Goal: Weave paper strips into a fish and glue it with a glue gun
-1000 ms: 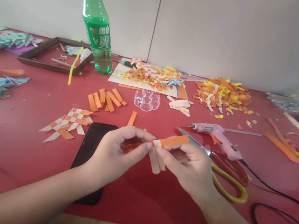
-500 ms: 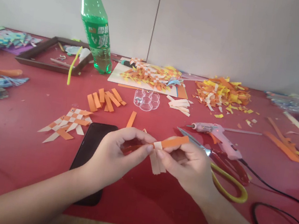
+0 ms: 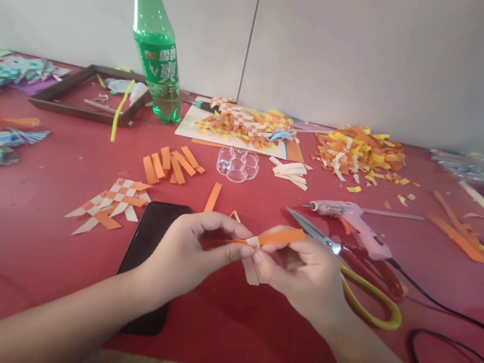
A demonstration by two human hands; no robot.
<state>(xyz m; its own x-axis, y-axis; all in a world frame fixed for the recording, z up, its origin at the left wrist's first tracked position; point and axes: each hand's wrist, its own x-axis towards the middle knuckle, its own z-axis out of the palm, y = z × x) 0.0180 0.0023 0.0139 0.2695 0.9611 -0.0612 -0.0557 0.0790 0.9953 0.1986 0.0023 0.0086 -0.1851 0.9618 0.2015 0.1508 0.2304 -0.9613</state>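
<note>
Between my two hands are interlaced paper strips, an orange strip (image 3: 283,236) pointing right and a pale strip (image 3: 250,271) hanging down. My left hand (image 3: 202,245) pinches them from the left with thumb and fingers. From the right, my right hand (image 3: 302,266) pinches the same strips, its thumb close to the left thumb. Behind the fingers, a single orange strip (image 3: 213,197) lies on the table. Woven orange and white pieces (image 3: 116,202) rest left of a black phone (image 3: 153,253), which my left wrist partly covers.
Scissors (image 3: 362,290) and a pink glue gun (image 3: 354,222) with a black cable lie at right. Behind are orange strips (image 3: 172,163), a clear flower-shaped tray (image 3: 237,166), pale strips (image 3: 289,171), paper piles (image 3: 359,153), a green bottle (image 3: 158,54) and a dark frame (image 3: 70,110).
My fingertips have closed in on the woven joint, and the right thumb covers more of the hanging pale strips. The orange strip's right end sits slightly lower.
</note>
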